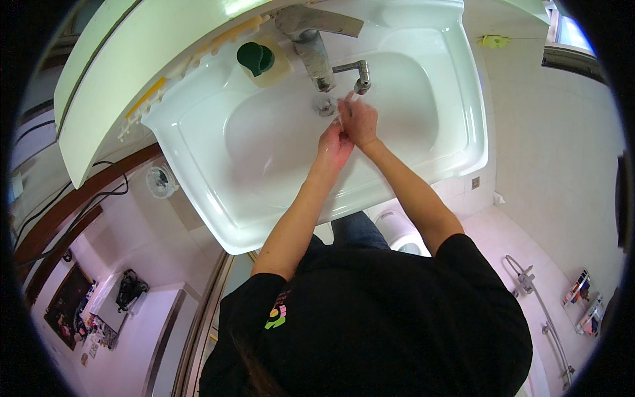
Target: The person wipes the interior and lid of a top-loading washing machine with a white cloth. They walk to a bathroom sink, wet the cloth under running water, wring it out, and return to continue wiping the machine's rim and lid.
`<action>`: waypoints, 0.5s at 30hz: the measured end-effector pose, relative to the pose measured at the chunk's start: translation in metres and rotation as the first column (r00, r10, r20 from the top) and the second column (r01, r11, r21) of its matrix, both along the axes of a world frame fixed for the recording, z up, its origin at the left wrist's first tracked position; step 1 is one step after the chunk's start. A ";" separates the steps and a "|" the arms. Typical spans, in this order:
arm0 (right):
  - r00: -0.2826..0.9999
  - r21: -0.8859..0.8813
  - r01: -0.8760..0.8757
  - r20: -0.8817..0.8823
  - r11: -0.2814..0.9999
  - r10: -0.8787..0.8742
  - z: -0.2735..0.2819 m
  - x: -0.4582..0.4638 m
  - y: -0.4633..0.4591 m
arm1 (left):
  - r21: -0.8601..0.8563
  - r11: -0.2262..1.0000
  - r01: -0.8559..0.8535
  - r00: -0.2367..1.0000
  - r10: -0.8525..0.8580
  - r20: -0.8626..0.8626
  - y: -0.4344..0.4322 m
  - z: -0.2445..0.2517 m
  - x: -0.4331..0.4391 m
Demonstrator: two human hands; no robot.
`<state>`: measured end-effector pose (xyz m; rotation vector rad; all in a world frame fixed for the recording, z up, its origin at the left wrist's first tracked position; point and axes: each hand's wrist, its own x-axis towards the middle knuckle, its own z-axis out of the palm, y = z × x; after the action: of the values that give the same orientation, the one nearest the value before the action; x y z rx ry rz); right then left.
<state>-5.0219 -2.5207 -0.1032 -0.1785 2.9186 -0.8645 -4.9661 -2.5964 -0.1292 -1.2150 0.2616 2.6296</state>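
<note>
Both my hands are together over a white ceramic washbasin (268,178), just below a chrome swivel spout (363,82) of the mixer tap (312,54). A thin white streak of water seems to run from the spout onto the fingers. My right hand (362,123) lies against my left hand (335,143), its fingers bent toward the spout. The left palm is turned partly up, and its fingers are mostly hidden behind the right hand. Wet skin shows on both. Whether something small is between the fingers cannot be made out. Close to the fingertips is the metal drain (325,105).
A bottle with a dark green pump top (255,57) stands on the basin's back left ledge. The curved pale cabinet edge (124,84) overhangs the left side. Black cables (94,198) hang at left. A hand shower (526,280) is on the right wall, and a yellow-green holder (495,41) sits behind.
</note>
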 end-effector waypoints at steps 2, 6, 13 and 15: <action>0.998 0.062 0.039 0.047 0.997 -0.041 -0.010 0.000 -0.007 | -0.116 0.989 0.095 0.995 -0.090 0.044 -0.007 0.001 -0.004; 0.998 -0.340 0.052 0.042 0.939 -0.040 -0.021 0.035 -0.032 | -0.085 0.991 0.105 0.994 -0.106 -0.012 -0.030 0.001 -0.002; 0.989 -0.190 0.129 0.096 0.973 -0.112 -0.072 -0.039 0.036 | -0.267 0.949 0.170 0.978 -0.196 -0.070 -0.048 0.019 0.001; 0.991 -0.395 0.100 0.122 0.913 -0.055 -0.073 -0.043 0.061 | -0.452 0.886 0.103 0.985 -0.153 -0.076 -0.070 0.020 -0.007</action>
<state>-5.0651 -2.4599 -0.1760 -0.0397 2.6287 -1.4324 -4.9726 -2.6661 -0.1097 -1.1235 0.9811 2.6004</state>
